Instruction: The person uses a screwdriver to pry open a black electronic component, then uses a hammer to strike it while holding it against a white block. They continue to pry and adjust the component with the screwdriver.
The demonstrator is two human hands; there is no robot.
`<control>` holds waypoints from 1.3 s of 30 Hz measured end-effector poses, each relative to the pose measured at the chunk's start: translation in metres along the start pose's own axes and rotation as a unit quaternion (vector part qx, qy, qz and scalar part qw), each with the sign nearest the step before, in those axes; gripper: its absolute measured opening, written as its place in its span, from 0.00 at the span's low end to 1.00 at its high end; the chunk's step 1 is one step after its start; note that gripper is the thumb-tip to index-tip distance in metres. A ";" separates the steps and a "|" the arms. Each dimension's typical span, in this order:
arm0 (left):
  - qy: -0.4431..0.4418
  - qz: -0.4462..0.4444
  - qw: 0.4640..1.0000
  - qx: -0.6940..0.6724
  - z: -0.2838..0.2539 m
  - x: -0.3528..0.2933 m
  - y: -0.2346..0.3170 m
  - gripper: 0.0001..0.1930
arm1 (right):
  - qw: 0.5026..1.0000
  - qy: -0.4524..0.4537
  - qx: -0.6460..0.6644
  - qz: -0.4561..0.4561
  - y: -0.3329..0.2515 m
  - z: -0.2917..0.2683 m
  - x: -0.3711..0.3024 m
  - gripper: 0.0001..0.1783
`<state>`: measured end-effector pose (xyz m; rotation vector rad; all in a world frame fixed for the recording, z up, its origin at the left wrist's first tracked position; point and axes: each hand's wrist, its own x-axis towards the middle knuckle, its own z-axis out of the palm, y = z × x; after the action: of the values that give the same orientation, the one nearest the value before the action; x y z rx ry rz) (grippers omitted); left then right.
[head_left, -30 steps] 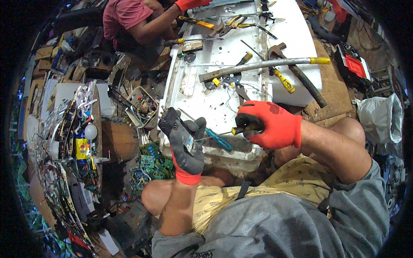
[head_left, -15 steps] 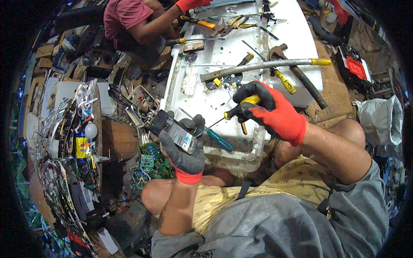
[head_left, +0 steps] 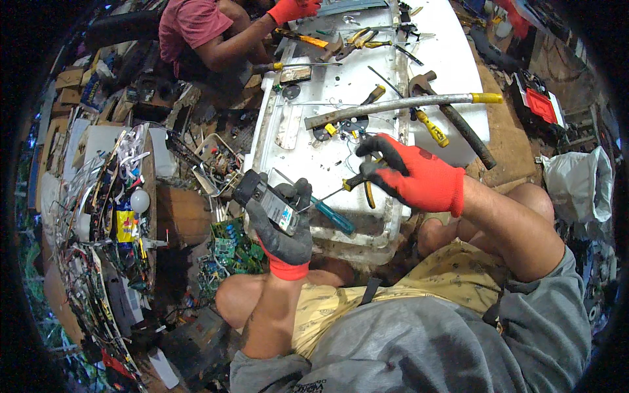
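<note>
Here's the left hand [head_left: 283, 241], gloved fingers curled round a dark box [head_left: 265, 202], up at the white bench's [head_left: 304, 156] near left corner. The right hand [head_left: 418, 175] pinches a yellow-and-black screwdriver [head_left: 356, 182], its shaft slanting down toward the box's side. A blue screwdriver [head_left: 335, 217] lies between the hands; a hammer [head_left: 462, 126] rests farther off.

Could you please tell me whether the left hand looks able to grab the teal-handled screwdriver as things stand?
Probably not: the left hand is holding a dark device, though the teal-handled screwdriver lies close by, its handle mostly uncovered.
</note>
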<state>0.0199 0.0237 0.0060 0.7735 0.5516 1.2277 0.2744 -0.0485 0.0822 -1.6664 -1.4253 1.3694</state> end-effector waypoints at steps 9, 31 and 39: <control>-0.011 0.005 1.000 0.014 0.003 -0.001 -0.006 0.30 | 0.987 0.027 0.031 -0.158 0.026 0.003 0.009 0.17; -0.021 -0.003 1.000 0.017 0.003 -0.004 -0.004 0.31 | 0.997 0.045 -0.020 -0.051 0.007 -0.002 0.004 0.23; -0.046 -0.013 0.999 0.007 0.002 -0.004 -0.008 0.32 | 0.967 0.071 -0.002 -0.243 0.042 0.003 0.017 0.21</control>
<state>0.0252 0.0186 0.0009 0.8275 0.4939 1.1597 0.2867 -0.0454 0.0384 -1.2690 -1.6115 0.9529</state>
